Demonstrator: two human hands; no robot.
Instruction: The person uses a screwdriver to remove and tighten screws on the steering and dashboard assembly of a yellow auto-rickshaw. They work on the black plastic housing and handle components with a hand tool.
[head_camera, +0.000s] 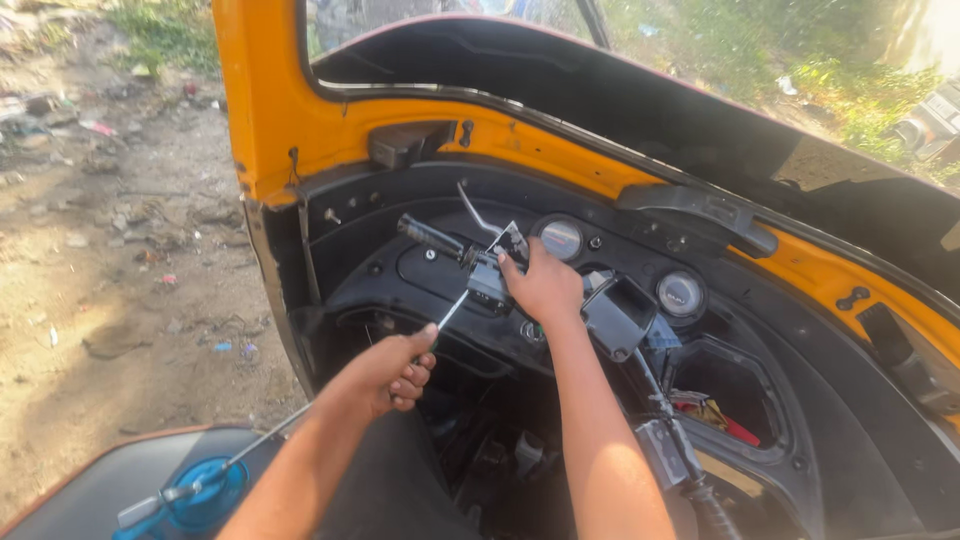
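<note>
Screwdriver, slim metal shaft

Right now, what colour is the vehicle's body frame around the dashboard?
Bright orange body frame, seen in the head view, around the black dashboard.

Black dashboard of an orange vehicle, two round gauges set in it, handlebar mounted across, red cloth in its open pocket

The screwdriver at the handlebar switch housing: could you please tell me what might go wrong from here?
The left hand drives the screwdriver at a slant, so the tip might slip off the switch housing towards the right hand gripping it. Any freed screw could probably drop into the open dark cavity below the handlebar grip.
</note>
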